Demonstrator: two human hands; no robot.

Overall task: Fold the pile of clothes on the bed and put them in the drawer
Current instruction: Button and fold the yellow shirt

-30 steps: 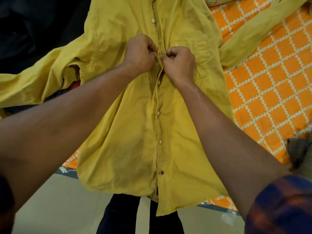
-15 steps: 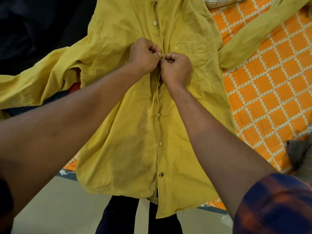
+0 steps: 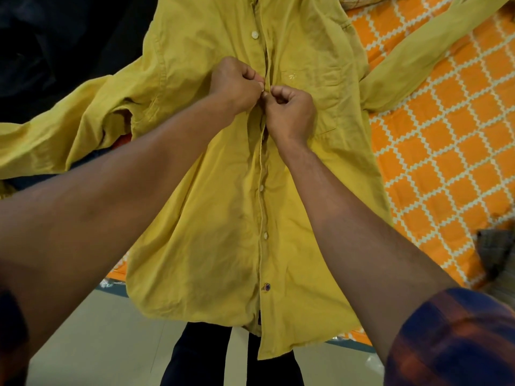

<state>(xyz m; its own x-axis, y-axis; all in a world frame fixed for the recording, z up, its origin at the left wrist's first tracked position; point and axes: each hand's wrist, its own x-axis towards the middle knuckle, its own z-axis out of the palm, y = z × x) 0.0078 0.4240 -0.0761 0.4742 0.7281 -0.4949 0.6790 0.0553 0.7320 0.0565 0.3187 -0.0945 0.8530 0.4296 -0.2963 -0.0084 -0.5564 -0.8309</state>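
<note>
A mustard-yellow button-up shirt (image 3: 223, 232) lies front up on the bed, sleeves spread to both sides and its hem hanging over the bed's edge. My left hand (image 3: 234, 84) and my right hand (image 3: 291, 114) meet at the button placket in the chest area. Each hand pinches the placket fabric between thumb and fingers, thumbs almost touching at a button. The lower buttons are closed, and one white button (image 3: 255, 34) shows above my hands.
The bed wears an orange sheet with a white diamond pattern (image 3: 446, 162). Dark clothing (image 3: 55, 51) lies at the upper left under the shirt's sleeve. A grey checked garment (image 3: 496, 252) sits at the right edge. Pale floor (image 3: 97, 344) shows below.
Both hands have shifted slightly up the placket, away from me, staying pinched together on the fabric. The shirt lies as before.
</note>
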